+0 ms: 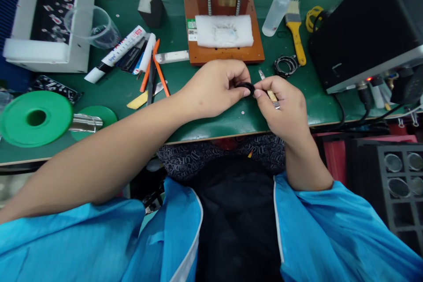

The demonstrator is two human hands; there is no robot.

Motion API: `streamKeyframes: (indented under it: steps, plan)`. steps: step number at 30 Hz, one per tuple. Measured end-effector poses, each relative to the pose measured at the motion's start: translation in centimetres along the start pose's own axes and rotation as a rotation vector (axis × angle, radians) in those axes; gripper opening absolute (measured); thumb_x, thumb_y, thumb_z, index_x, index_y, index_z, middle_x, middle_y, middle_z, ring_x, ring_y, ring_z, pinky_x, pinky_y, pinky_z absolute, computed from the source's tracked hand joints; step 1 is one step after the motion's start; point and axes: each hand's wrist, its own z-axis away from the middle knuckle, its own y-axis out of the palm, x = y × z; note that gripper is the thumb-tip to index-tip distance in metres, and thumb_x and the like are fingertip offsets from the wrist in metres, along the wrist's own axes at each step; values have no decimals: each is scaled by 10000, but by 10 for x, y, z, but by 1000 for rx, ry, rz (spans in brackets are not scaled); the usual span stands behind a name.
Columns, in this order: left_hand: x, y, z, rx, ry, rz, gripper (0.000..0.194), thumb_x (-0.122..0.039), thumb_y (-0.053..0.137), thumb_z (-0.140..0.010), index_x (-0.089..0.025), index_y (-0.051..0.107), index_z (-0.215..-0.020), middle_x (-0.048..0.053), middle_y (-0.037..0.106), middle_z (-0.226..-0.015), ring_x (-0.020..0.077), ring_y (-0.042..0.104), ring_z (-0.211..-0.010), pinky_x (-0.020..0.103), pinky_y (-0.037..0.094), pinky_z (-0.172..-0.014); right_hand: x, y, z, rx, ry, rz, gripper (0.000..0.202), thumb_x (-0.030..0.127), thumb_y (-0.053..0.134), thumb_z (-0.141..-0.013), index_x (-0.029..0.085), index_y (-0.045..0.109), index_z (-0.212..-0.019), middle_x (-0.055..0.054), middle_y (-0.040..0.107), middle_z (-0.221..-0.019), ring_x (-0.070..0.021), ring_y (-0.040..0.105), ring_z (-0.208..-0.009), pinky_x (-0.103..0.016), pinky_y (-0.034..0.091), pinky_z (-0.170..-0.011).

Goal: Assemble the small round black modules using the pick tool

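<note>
Between my two hands is a small black ring-shaped part (247, 87), above the front of the green bench. My left hand (220, 88) is closed, pinching the part between thumb and curled fingers, which hide some of it. The thumb and forefinger of my right hand (284, 103) are closed on its right edge. A thin tool with a yellowish section (272, 95) shows by the right fingers; whether they grip it, I cannot tell. Just beyond the hands, a white foam block (224, 31) lies on the base of a brown press (228, 57).
Markers (120, 50), orange sticks (161, 75) and a yellow-handled blade (139, 100) lie left. A green spool (36, 119) and white foam box (81, 17) stand farther left. A bottle (277, 11), brush (295, 31), coiled black wire (286, 66) and black machine (360, 26) are right.
</note>
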Motion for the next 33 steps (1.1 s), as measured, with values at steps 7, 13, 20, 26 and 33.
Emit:
streamKeyframes:
  steps: [7, 13, 20, 26, 33]
  plan:
    - [-1, 0, 0, 30, -14, -26, 88, -116, 856, -1016, -204, 855, -1025, -8, 773, -913, 185, 701, -846, 349, 561, -872, -2, 4, 1, -17, 8, 31, 118, 201, 698, -1049, 282, 779, -1020, -29, 852, -985, -263, 820, -949, -417, 644, -910]
    - [-3, -1, 1, 37, -19, -56, 71, -147, 857, -1023, -214, 839, -1011, -12, 766, -906, 185, 709, -850, 342, 557, -872, -4, 6, 3, -14, 7, 92, 142, 185, 674, -1041, 289, 768, -1019, -40, 866, -1007, -264, 811, -941, -417, 635, -894]
    - [-3, -1, 0, 32, -22, -74, 85, -136, 843, -1007, -221, 843, -1008, -6, 760, -904, 191, 696, -842, 356, 542, -872, -4, 6, 3, -5, -10, 113, 129, 193, 666, -1032, 290, 749, -1020, -42, 851, -982, -271, 806, -926, -416, 607, -859]
    - [0, -1, 0, 24, 19, -86, 80, -157, 846, -990, -236, 830, -988, 4, 774, -898, 225, 754, -900, 379, 580, -904, -5, 9, 3, 36, 47, 196, 87, 231, 664, -1055, 304, 701, -1025, -74, 839, -1013, -309, 783, -970, -465, 628, -932]
    - [0, 0, 0, 36, 47, -95, 87, -153, 822, -984, -237, 804, -975, -3, 766, -893, 224, 753, -913, 378, 577, -910, -4, 12, 5, 11, 5, 242, 143, 200, 631, -1058, 321, 594, -992, -60, 805, -962, -299, 763, -943, -461, 512, -850]
